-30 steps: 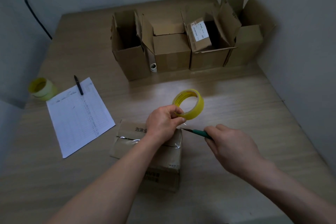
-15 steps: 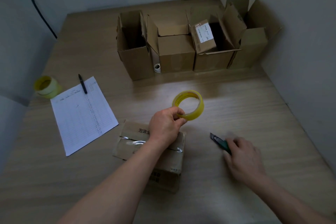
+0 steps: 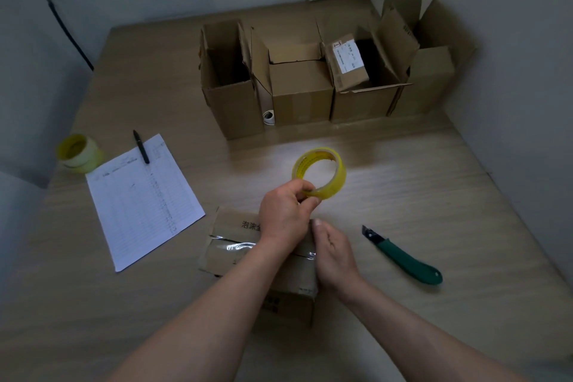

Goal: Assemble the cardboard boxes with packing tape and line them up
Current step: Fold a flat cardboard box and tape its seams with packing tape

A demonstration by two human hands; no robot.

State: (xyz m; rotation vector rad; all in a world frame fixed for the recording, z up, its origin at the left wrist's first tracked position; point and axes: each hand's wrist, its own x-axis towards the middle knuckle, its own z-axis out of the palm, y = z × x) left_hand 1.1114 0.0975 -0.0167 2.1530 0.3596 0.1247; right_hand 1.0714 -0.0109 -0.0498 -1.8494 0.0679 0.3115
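- Leftmost, a stack of yellow-cored tape rolls [image 3: 80, 152] stands at the edge of the pale wooden counter [image 3: 465, 195].
- Beside it lies a white printed sheet of paper [image 3: 142, 198], with a black pen [image 3: 141, 146] resting across its far corner.
- Near the front centre sits a closed brown cardboard box [image 3: 235, 245], a strip of clear tape running across its top seam.
- Above that box, the left hand [image 3: 286, 215] pinches a yellow-cored roll of clear packing tape [image 3: 319, 172] between thumb and fingers, the ring held upright over the counter.
- Just right of it, the right hand [image 3: 333, 253] is flat and empty, pressed against the box's right edge.
- At the back stands a row of open brown cardboard boxes [image 3: 310, 84], side by side and touching.
- Rightmost, a green-handled utility knife [image 3: 403, 256] lies on the counter, apart from both hands.
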